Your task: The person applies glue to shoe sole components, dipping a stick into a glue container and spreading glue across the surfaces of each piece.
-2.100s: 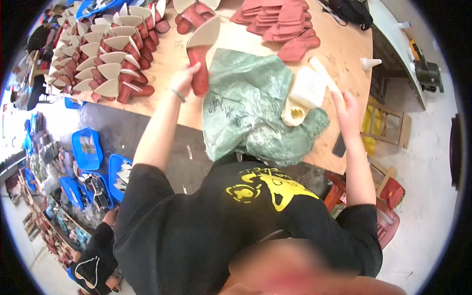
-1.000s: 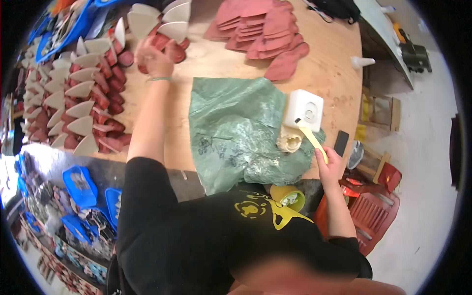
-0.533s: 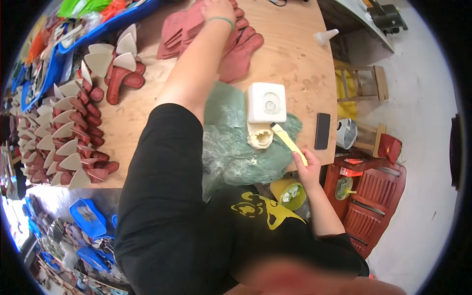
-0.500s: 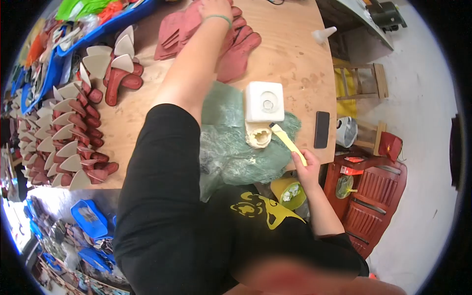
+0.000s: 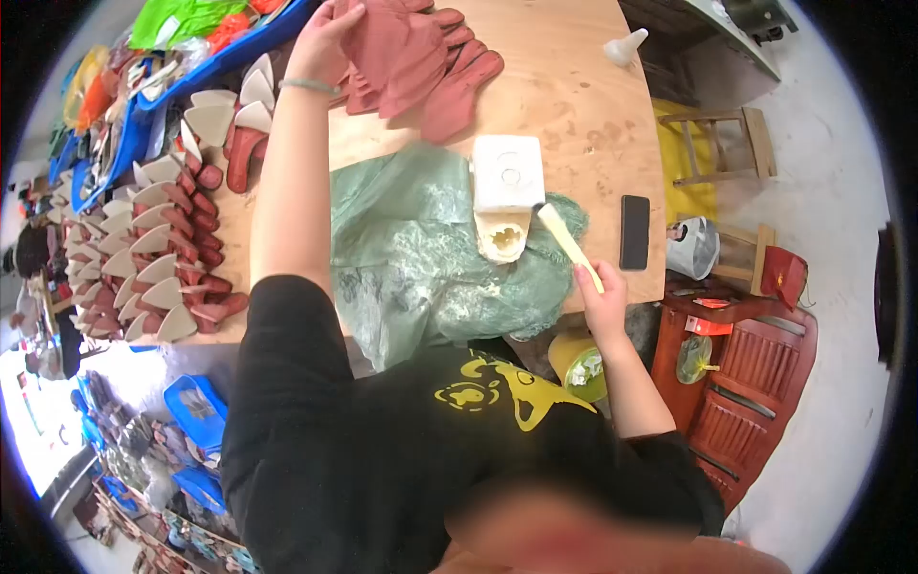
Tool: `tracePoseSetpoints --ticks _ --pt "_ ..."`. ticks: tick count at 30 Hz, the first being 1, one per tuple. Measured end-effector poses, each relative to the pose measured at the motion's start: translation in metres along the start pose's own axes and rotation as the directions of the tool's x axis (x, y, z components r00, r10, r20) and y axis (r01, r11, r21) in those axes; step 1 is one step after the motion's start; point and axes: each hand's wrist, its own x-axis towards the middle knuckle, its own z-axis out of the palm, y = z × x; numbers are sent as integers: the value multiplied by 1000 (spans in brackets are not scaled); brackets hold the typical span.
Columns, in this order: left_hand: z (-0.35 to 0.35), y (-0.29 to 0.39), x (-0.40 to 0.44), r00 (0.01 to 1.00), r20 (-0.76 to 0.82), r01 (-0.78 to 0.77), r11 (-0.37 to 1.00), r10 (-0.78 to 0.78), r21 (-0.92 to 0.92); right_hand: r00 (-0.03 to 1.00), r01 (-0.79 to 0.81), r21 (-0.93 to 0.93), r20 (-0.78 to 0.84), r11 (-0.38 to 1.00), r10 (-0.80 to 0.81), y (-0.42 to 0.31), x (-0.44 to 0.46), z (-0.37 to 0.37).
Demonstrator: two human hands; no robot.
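My left hand [image 5: 323, 46] pinches the left edge of a red piece [image 5: 387, 48] at the pile of flat red pieces [image 5: 457, 91] near the table's far side. My right hand [image 5: 602, 287] holds a brush with a pale yellow handle [image 5: 571, 247], its dark tip pointing up and left. That tip is beside a white square container [image 5: 507, 172]. Just below the container sits a cream-crusted round opening [image 5: 502, 241]. Both rest on a crumpled green plastic sheet [image 5: 411, 249].
Rows of red pieces with beige tips [image 5: 148, 253] cover the table's left part. A blue tray [image 5: 210, 62] lies beyond them. A black phone [image 5: 634, 232] and a white nozzle [image 5: 624, 47] are on the right. A yellow-green bin [image 5: 581, 368] and a red chair [image 5: 751, 383] stand below the table edge.
My left hand has moved from the top of the red pile to its left side, with a red piece now in its fingers. My right hand still holds the brush near the container.
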Motion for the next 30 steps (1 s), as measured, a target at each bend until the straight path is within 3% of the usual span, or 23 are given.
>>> tracePoseSetpoints --ticks 3,7,8,9,11,13,14,15,17,18,19,20,21,22,25,30 --pt "12 0 -68 998 -62 7 989 2 145 999 -40 178 24 983 36 -6 9 5" --pt "39 -18 -174 992 106 -116 830 69 546 984 -110 467 173 877 32 -41 27 29" --pt "49 -21 -197 987 127 -155 819 101 552 971 -122 525 238 842 -8 -48 30 35" --pt "55 -18 -212 959 241 -280 636 149 719 963 -185 517 264 836 50 -65 25 39" --pt "80 -4 -240 889 378 -449 318 259 835 943 -229 492 327 840 66 -82 21 52" --pt "85 -3 -262 896 382 -434 265 226 861 914 -210 464 405 861 5 -83 18 62" --pt "87 -2 -271 899 382 -427 234 214 873 882 -105 441 455 891 -122 -82 17 63" --pt "92 -1 -282 911 254 -328 196 327 924 869 -120 455 478 883 -128 -83 11 64" --pt "110 -8 -302 841 -1 -104 164 541 981 842 -154 477 521 865 -137 -89 -4 66" --pt "112 -21 -302 702 -185 -100 352 688 931 841 -167 503 522 848 -144 -86 -7 69" --pt "115 -31 -310 748 -429 -94 721 506 686 853 -152 530 496 834 -160 -84 -11 73" --pt "124 -36 -319 788 -569 -61 950 235 308 866 -135 556 469 820 -176 -82 -15 77" --pt "136 -40 -328 812 -580 -6 991 -72 -133 877 -119 579 442 807 -188 -81 -18 82" --pt "149 -43 -335 901 -360 -28 798 -241 -602 896 -105 580 408 808 -176 -82 -23 86" --pt "177 -43 -343 925 -261 95 833 -276 -545 901 -7 499 379 867 -211 -75 -34 101" --pt "143 -44 -347 818 -382 185 825 -430 -534 929 122 216 320 969 -188 -53 -11 55"
